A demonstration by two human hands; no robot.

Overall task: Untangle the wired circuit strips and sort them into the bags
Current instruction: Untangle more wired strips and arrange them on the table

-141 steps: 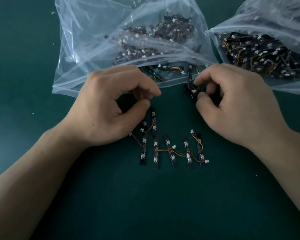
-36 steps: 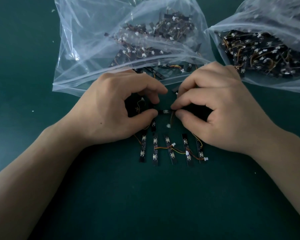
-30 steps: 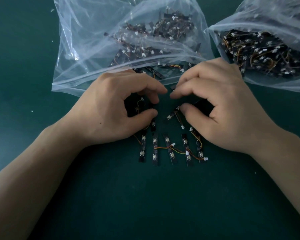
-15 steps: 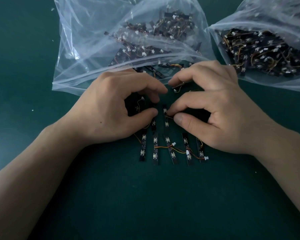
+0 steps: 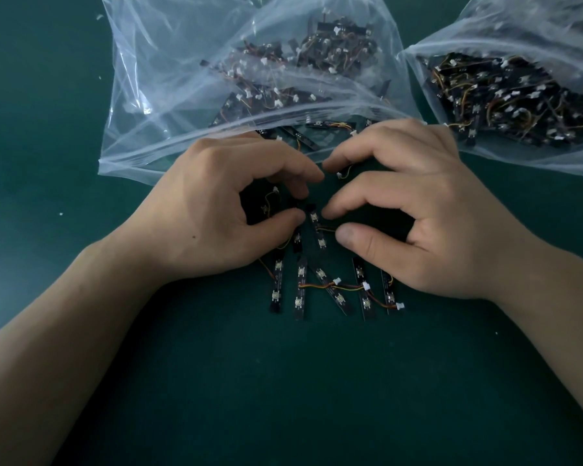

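1. Circuit strips fill the left bag.
2. Left hand curls over a wired strip; I cannot tell whether it grips.
3. Row of strips lies on the green mat.
4. Right hand pinches a loose strip's orange wire.
5. Right bag holds more.
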